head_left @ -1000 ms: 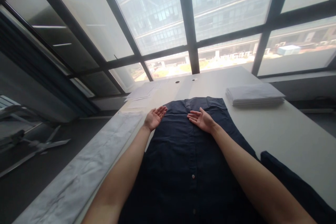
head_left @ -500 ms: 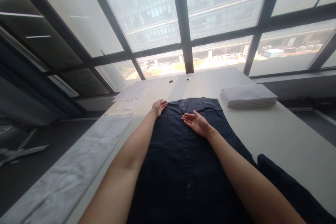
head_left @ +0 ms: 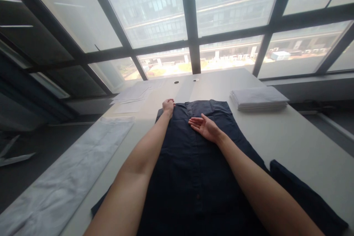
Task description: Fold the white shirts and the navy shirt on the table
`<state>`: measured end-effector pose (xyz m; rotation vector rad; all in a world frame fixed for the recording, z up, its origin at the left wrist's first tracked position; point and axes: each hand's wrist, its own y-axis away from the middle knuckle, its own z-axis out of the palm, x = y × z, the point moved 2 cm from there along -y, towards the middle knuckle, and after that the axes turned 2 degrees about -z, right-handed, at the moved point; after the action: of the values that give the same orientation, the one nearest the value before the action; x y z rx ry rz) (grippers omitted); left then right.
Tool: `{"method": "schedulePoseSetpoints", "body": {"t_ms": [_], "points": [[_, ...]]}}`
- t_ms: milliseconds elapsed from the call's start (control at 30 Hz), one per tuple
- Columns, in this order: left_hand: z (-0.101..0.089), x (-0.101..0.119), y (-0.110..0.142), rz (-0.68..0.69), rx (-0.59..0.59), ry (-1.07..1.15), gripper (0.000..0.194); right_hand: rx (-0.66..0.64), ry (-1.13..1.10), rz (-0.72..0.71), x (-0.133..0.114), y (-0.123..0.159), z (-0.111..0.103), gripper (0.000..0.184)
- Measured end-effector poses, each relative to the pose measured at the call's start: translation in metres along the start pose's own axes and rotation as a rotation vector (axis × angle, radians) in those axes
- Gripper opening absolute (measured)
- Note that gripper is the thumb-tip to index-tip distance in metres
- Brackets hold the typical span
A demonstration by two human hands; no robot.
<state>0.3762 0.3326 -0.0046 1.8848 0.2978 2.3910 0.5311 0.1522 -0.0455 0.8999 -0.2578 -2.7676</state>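
Note:
A dark navy button-front shirt (head_left: 182, 155) lies spread on the white table, its placket running down the middle and its hem at the far end. At the far left of that hem is my left hand (head_left: 168, 107), its fingers curled closed on the cloth edge; the fingertips are partly hidden. My right hand (head_left: 206, 128) rests on the shirt beside the placket, fingers stretched out and palm turned to the left, gripping nothing. One sleeve (head_left: 304, 191) reaches out to the lower right, and a bit of dark cloth shows beyond my left forearm.
Along the left of the table (head_left: 293, 143) lies a pale grey-white patterned cloth (head_left: 74, 177). Several paper sheets (head_left: 129, 99) are at the back left. A folded white stack (head_left: 258, 97) sits at the back right. Large windows (head_left: 229, 3) rise behind the table.
My left hand has turned and its fingers have curled closed at the hem, slightly inward. More shirt now shows to its left. My right hand stays nearly where it was, still open.

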Motion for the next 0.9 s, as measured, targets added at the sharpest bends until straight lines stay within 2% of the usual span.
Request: {"method": "schedulePoseSetpoints", "body": {"t_ms": [100,300,400,533,733,833,900], "points": [[-0.003,-0.006,0.016,-0.053,-0.022,0.109,0.024,-0.002,-0.003,0.009,-0.001,-0.001,0.001,0.048],[-0.008,-0.037,0.069,-0.337,-0.215,0.223,0.025,-0.024,-0.015,0.007,-0.002,0.000,0.001,0.048],[-0.007,-0.045,0.083,-0.374,-0.248,0.303,0.025,-0.038,-0.019,0.004,-0.003,0.002,-0.001,0.047],[-0.013,-0.044,0.089,-0.348,-0.317,0.419,0.027,-0.017,-0.064,-0.008,-0.004,0.002,-0.003,0.052],[-0.022,-0.045,0.086,-0.374,-0.395,0.538,0.044,0.029,-0.167,-0.021,-0.008,0.000,-0.009,0.064],[-0.022,-0.048,0.085,-0.381,-0.406,0.559,0.051,-0.044,-0.091,0.096,-0.027,-0.003,-0.021,0.066],[-0.023,-0.050,0.085,-0.386,-0.413,0.577,0.055,-0.002,-0.006,0.070,-0.054,-0.009,-0.034,0.060]]}}
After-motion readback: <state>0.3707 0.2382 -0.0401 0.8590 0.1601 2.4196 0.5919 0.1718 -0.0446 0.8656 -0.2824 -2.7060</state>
